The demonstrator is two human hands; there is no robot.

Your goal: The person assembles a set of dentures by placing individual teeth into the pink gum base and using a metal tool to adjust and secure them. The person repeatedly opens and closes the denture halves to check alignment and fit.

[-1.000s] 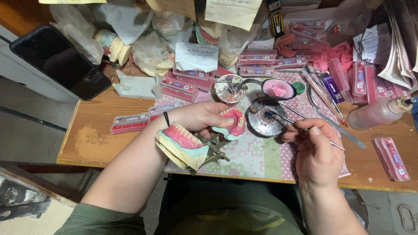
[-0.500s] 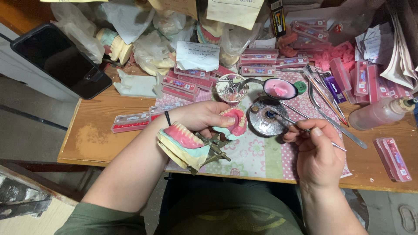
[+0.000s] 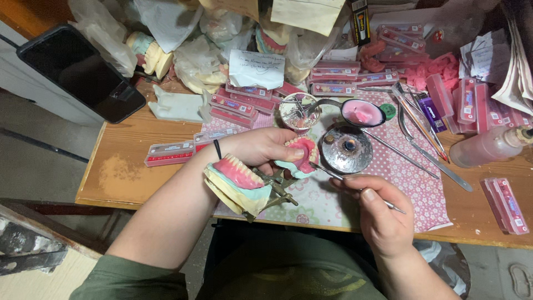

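Note:
My left hand point(image 3: 266, 147) grips a metal dental articulator point(image 3: 275, 186) that carries two denture models. The upper pink denture point(image 3: 302, 154) lies under my fingers, and the lower pink denture on a yellow and green plaster base point(image 3: 236, 180) hangs open toward me. My right hand point(image 3: 377, 214) pinches a thin metal wax instrument point(image 3: 338, 175). Its tip touches the right side of the upper denture. Just beyond stands a small round metal burner point(image 3: 348, 148) with a dim flame at its middle.
A spoon-like ladle of pink wax point(image 3: 362, 113) and a glass dish point(image 3: 298, 111) sit behind the burner. Loose metal tools point(image 3: 422, 144), a plastic bottle point(image 3: 488, 145), several pink tooth-card boxes point(image 3: 505, 204), bagged plaster models point(image 3: 150, 53) and a dark phone point(image 3: 80, 72) crowd the wooden table point(image 3: 125, 166).
My right hand has brought the instrument's tip left, from over the burner to the upper denture. The left hand and articulator have stayed in place.

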